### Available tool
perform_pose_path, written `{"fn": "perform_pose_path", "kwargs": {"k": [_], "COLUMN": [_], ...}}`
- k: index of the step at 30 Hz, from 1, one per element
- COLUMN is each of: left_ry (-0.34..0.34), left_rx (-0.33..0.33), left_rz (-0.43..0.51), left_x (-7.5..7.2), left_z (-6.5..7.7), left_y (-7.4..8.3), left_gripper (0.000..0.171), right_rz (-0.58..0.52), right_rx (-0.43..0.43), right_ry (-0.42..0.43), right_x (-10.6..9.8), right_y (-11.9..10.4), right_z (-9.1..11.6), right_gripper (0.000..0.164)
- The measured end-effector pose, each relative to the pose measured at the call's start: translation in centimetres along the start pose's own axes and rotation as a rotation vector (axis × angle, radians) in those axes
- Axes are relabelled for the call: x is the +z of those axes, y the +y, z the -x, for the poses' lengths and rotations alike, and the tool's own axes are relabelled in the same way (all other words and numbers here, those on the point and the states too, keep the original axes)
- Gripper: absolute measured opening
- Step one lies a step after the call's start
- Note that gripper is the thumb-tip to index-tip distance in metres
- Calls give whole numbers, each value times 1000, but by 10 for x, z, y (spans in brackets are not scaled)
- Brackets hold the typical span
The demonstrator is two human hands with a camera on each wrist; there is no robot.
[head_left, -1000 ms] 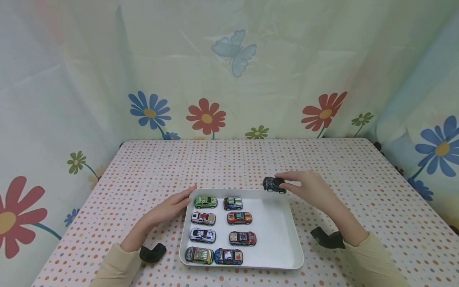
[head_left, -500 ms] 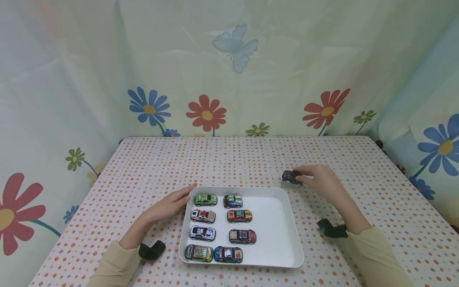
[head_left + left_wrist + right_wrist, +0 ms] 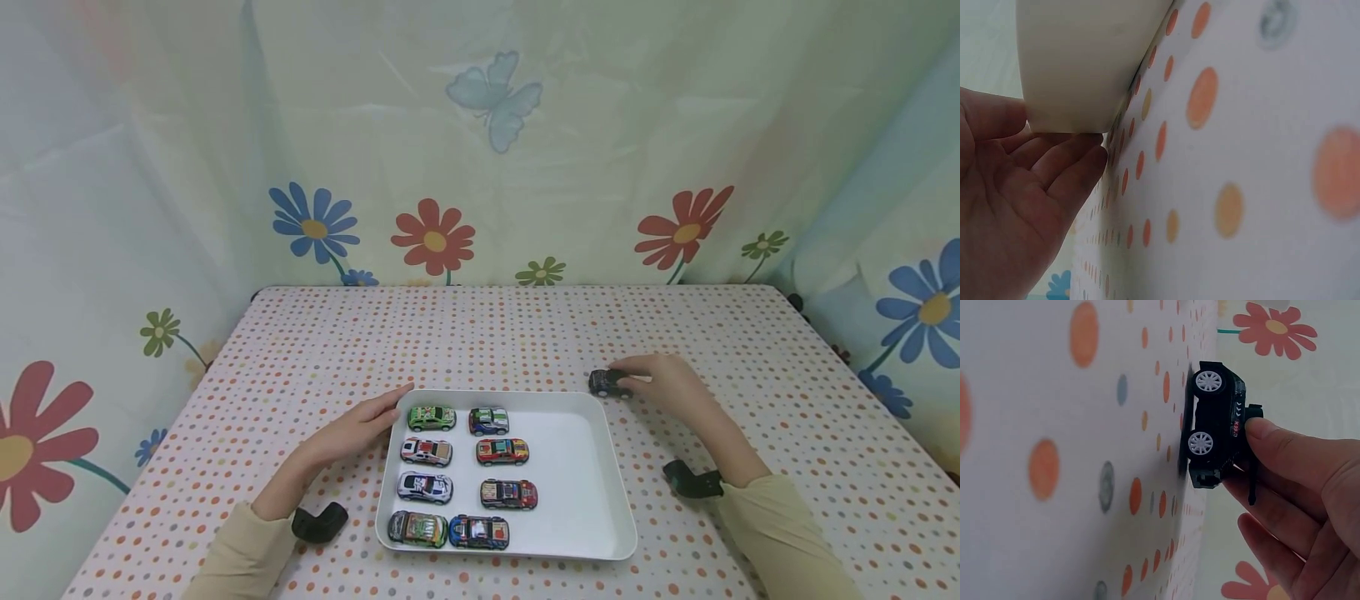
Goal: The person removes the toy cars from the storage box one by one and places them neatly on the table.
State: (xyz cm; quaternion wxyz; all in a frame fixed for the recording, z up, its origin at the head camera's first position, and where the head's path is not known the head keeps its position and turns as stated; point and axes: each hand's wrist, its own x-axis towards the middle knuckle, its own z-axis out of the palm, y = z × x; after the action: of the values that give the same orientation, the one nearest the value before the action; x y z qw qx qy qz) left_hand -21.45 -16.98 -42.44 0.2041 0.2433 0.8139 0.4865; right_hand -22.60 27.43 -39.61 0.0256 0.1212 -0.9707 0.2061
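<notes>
Head view: the boxy black toy car with pale wheels lay at the fingertips of my right hand, to that hand's left and just beside the far right corner of the shallow white rectangular tray, outside it. Its long axis ran nearly left to right, roughly parallel to the eight small multicoloured toy cars inside. My right hand was much the nearer; my left hand, fingers extended and grasping nothing, rested against the tray's far left corner. My right fingers covered the black car's right end.

Left wrist view: my extended fingers lay against the tray's outer wall, their tips partly hidden by it. The tray was cut off above, and the black car did not appear.

Right wrist view: my thumb and forefinger pinched the black car by its upper part, the lower fingers curled clear of it. Its wheels faced the white dotted surface; whether they touched could not be told. The forefinger's grip was mostly hidden, and the red side lettering was too small to read.
</notes>
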Motion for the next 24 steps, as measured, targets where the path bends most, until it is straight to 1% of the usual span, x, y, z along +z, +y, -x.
{"fn": "perform_pose_path", "kwargs": {"k": [7,10,16,20,23,24], "left_ry": [-8,-10,-2,-5,-6,-5], "left_rx": [31,33,25,26,26,24], "left_rz": [5,9,2,4,6,6], "left_x": [0,0,0,0,0,1], "left_z": [-1,0,0,-1,0,0], "left_y": [0,0,1,1,1,1], "left_gripper": [49,49,49,49,49,49], "right_rz": [-13,-10,-12,-18,-38,-42], "right_rx": [-29,-37,-26,-13,-27,-31], "right_ry": [4,13,24,15,45,75], "right_x": [4,5,5,2,-4,-5], "right_y": [3,3,1,1,-4,-7], "right_z": [-1,-2,0,0,2,3], "right_gripper": [29,28,28,32,35,35]}}
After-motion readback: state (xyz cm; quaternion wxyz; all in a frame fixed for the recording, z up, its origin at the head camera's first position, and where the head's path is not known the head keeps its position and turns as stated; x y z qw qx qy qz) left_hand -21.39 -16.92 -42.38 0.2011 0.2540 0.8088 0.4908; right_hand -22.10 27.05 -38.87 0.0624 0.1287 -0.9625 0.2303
